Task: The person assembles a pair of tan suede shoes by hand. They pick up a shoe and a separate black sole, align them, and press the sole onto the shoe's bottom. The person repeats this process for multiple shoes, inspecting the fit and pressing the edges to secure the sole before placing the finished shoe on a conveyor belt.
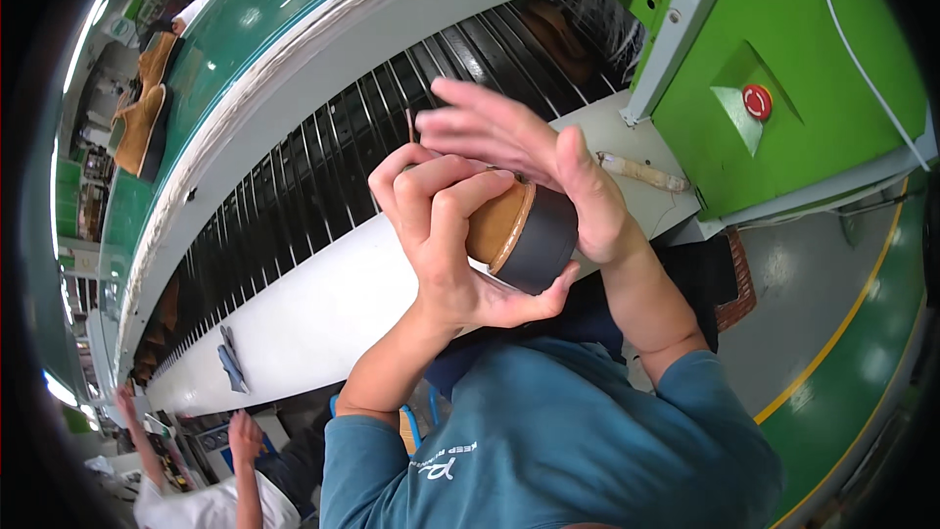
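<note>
In front of me, my left hand (436, 220) is wrapped round a tan shoe (497, 227) with a thick dark sole and a pale stitched line along its edge. Its fingers lie over the upper, and the thumb reaches under the sole. My right hand (573, 171) is stretched flat on the other side, fingers extended and slightly blurred, palm beside the sole. Whether that palm touches the shoe I cannot tell. Most of the shoe is hidden behind my hands.
Beyond a white ledge (333, 299) runs a dark slatted conveyor (294, 176). A wrapped stick (641, 173) and a grey-blue item (231, 360) lie on the ledge. A green machine panel (813, 49) with a red button (756, 102) stands right. Tan shoes (142, 127) sit upper left; a co-worker's hand (245, 436) shows lower left.
</note>
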{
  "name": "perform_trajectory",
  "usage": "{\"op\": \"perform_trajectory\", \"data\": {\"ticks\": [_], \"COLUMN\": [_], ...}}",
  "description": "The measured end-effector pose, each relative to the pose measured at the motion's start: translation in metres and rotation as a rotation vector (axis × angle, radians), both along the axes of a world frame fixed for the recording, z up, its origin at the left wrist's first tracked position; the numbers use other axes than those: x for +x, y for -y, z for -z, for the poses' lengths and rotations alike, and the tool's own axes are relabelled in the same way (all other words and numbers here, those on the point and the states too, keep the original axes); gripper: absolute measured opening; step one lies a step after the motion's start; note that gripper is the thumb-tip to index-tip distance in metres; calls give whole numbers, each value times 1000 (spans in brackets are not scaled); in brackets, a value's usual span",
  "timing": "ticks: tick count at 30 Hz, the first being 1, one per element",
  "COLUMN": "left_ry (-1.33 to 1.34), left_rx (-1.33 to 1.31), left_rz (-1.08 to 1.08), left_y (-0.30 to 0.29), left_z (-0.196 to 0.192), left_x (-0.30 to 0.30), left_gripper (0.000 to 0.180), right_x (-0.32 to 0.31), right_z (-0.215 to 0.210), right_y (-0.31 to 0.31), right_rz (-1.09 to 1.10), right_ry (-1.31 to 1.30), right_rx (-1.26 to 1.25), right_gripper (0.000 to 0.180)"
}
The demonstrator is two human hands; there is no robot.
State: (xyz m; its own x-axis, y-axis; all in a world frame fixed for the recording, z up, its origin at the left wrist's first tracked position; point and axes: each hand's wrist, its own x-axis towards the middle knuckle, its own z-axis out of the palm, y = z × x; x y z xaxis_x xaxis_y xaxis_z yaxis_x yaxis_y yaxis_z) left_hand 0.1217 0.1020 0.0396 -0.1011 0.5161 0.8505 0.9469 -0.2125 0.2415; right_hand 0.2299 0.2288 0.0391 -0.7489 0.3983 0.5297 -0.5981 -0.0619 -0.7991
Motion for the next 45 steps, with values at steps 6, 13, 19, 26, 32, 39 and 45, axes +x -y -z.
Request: {"op": "perform_trajectory", "data": {"ticks": [6, 13, 19, 26, 32, 39, 45], "left_ry": [75, 126, 280, 432, 387, 449, 433], "left_rx": [41, -132, -233, -427, -386, -350, -536], "left_rz": [90, 126, 123, -33, -133, -131, -153], "left_y": [29, 105, 146, 202, 213, 219, 221], "left_z": [14, 24, 35, 64, 78, 91, 82], "left_x": [-22, -51, -63, -65, -62, -69, -84], "left_gripper": [89, 113, 118, 113, 111, 103, 113], "right_x": [-10, -14, -28, -34, -31, -33, -33], "right_z": [1, 61, 116, 121, 116, 107, 115], "right_y": [20, -19, -10, 33, 45, 50, 61], "right_rz": [-46, -110, -19, 304, 360, 373, 511], "right_ry": [79, 299, 569, 358, 327, 283, 258], "right_rx": [211, 544, 699, 940, 1009, 1053, 1073], "right_gripper": [100, 157, 112, 83, 88, 96, 96]}}
